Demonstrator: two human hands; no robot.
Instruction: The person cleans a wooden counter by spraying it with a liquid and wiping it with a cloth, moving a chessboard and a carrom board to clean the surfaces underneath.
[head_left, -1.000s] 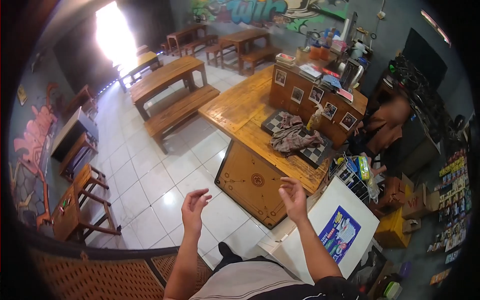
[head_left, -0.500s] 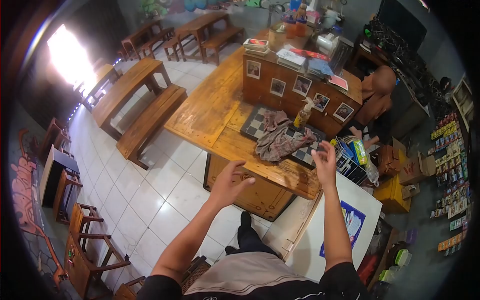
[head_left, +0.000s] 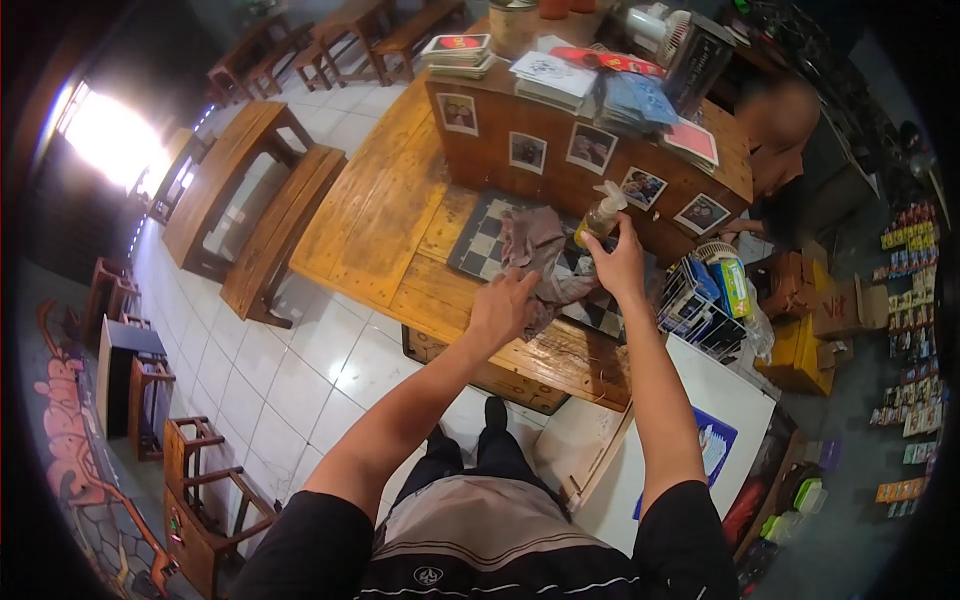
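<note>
A crumpled grey-brown checked cloth (head_left: 535, 240) lies over a black-and-white chequered board (head_left: 482, 235) on the wooden table. My left hand (head_left: 503, 308) is at the near-left edge of the cloth, its fingers bent and closed on the fabric. Just behind the cloth stands a spray bottle (head_left: 606, 206) with a pale nozzle and yellowish contents. My right hand (head_left: 618, 258) is wrapped around the bottle's side, thumb at the left and fingers at the right. Part of the bottle is hidden by this hand.
A wooden cabinet (head_left: 590, 185) carrying photos, card stacks and papers rises behind the board. On the right are a white table (head_left: 690, 385) with a blue tray (head_left: 722, 440) and a wire basket (head_left: 690, 300). Another person (head_left: 775, 130) sits beyond the cabinet. Benches (head_left: 285, 235) stand left.
Both hands have moved forward from open in the air. The left has come down onto the cloth, and the right has closed around the spray bottle. The view has shifted nearer the table.
</note>
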